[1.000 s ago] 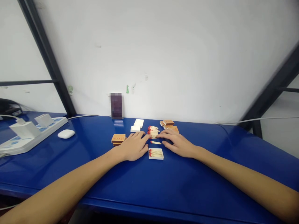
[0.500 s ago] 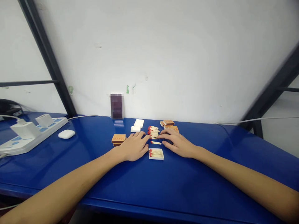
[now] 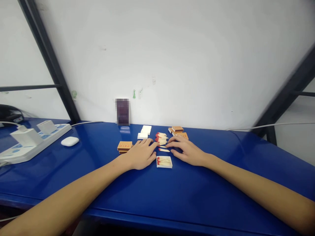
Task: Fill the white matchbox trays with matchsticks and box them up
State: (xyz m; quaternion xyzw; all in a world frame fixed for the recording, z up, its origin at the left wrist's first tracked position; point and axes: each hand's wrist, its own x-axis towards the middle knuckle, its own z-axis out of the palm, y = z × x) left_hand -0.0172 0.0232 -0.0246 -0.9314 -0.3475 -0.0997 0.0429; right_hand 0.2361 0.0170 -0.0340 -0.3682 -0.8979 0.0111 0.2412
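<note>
A pile of red-tipped matches [image 3: 161, 138] lies on the blue table between my two hands. My left hand [image 3: 142, 154] rests on the left with its fingers apart, the index fingertip at the red-headed end of a single match [image 3: 162, 147] just below the pile. From the right, my right hand [image 3: 185, 150] reaches the other end of that match with a fingertip, its fingers spread. Another loose match [image 3: 164, 150] lies a little nearer me. Closer still is a white matchbox tray [image 3: 164, 166] holding several matches, beside my left thumb.
Orange matchboxes [image 3: 125, 145] are stacked by my left wrist, and more matchboxes [image 3: 177, 129] lie behind my right hand. White trays [image 3: 146, 129] sit behind the left hand. At left are a white case [image 3: 70, 141] and a power strip [image 3: 55, 133]. A dark pixelated object [image 3: 122, 112] stands against the wall.
The single match at my fingertips has moved slightly toward me, away from the pile. My right index finger has shifted a little; the left hand stays almost still.
</note>
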